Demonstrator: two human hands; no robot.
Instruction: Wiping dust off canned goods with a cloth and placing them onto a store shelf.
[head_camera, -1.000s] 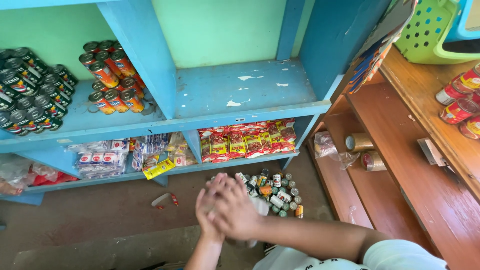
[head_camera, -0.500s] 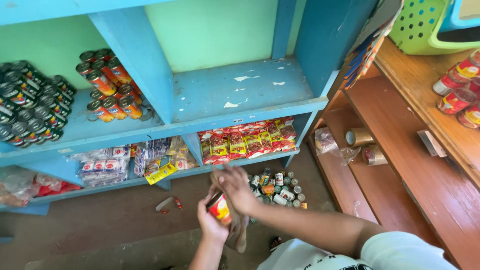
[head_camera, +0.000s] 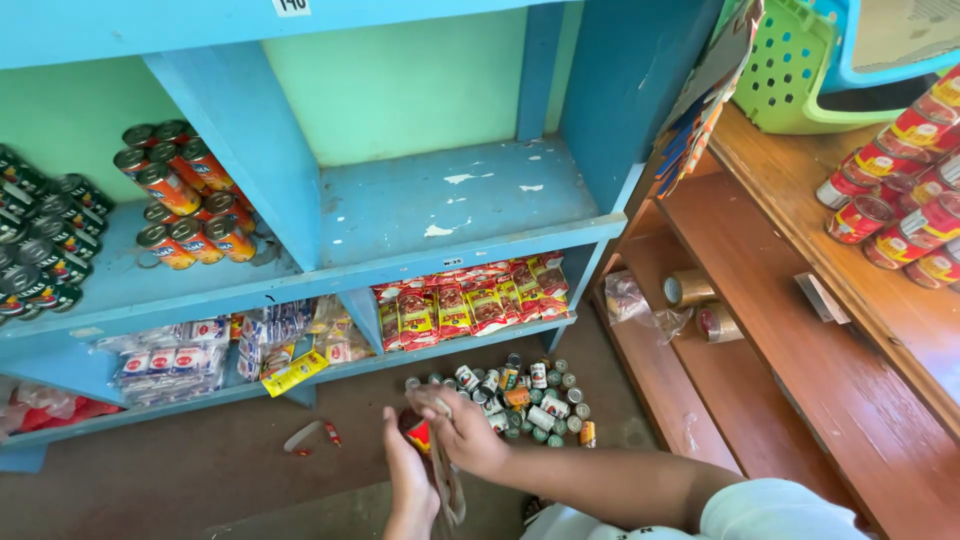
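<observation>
My left hand (head_camera: 408, 478) and my right hand (head_camera: 462, 432) are pressed together low in the view, above the brown floor. Between them sits a small red can (head_camera: 418, 432), gripped from both sides. A brownish strip, perhaps a cloth or strap (head_camera: 446, 490), hangs down from between the hands. Just to the right, several small cans (head_camera: 524, 395) lie scattered on the floor beside the blue shelf unit (head_camera: 470, 260).
The blue shelf's middle bay is bare; orange-labelled cans (head_camera: 185, 205) and dark cans (head_camera: 40, 250) fill the left. Red snack packets (head_camera: 465, 300) line the low shelf. A wooden shelf (head_camera: 790, 330) on the right holds tape rolls (head_camera: 690, 290), red cans (head_camera: 900, 200) and a green basket (head_camera: 790, 70).
The view has tilted and shifted. My hands, first clasped over the cans on the floor, have drawn back toward me with the red can showing between them.
</observation>
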